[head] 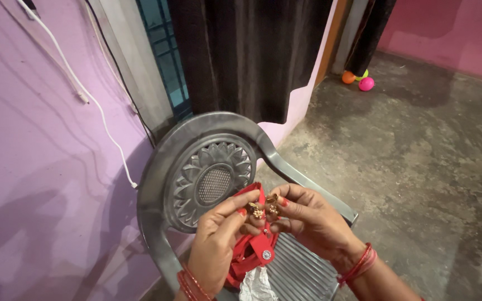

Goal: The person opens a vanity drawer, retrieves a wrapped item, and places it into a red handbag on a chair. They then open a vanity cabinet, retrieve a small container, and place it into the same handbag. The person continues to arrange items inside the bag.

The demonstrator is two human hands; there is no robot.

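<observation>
A white cable (pixel 93 106) hangs on the purple wall (pixel 23 167). Over the grey plastic chair (pixel 207 167), the left hand (pixel 218 239) pinches a small gold earring (pixel 256 210) and holds a red pouch (pixel 252 251). The right hand (pixel 308 217) pinches another gold earring (pixel 273 205) just beside it.

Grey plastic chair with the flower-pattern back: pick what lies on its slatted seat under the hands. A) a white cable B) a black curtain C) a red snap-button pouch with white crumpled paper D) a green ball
C: the red snap-button pouch and white crumpled paper sit on the grey plastic chair, below the left hand and right hand pinching small gold ornaments.
</observation>
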